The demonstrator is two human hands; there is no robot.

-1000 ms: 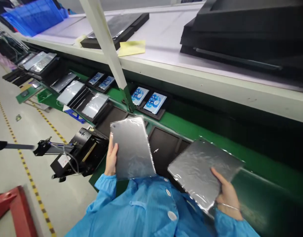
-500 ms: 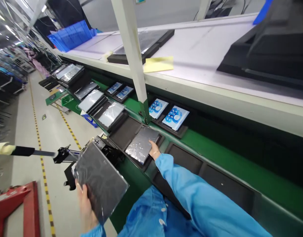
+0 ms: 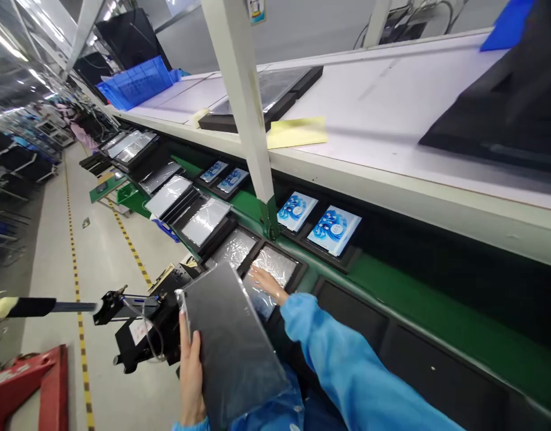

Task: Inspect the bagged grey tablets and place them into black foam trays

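My left hand (image 3: 191, 365) grips the left edge of a dark, flat tablet in a clear plastic bag (image 3: 233, 347), held tilted in front of my body. Fingers outstretched, my right hand (image 3: 268, 284) lies flat on another bagged tablet (image 3: 277, 263), which sits in the near compartment of a black foam tray (image 3: 301, 274). Its fingers and palm cover part of that bag. In the tray's far compartment lies one more bagged tablet (image 3: 236, 245), partly hidden behind the tablet in my left hand.
A black two-compartment tray (image 3: 347, 311) lies nearer me on the green bench. Behind, lit tablets (image 3: 334, 230) stand in trays on the green belt. Farther left are stacked trays with bagged tablets (image 3: 206, 220). A white post (image 3: 239, 108) rises by the shelf; a black metal stand (image 3: 140, 335) is at left.
A bagged tablet now lies in the tray's far compartment, bare before. My right hand has shifted from a tablet's edge to flat on top. The left-hand tablet has moved right, towards my body.
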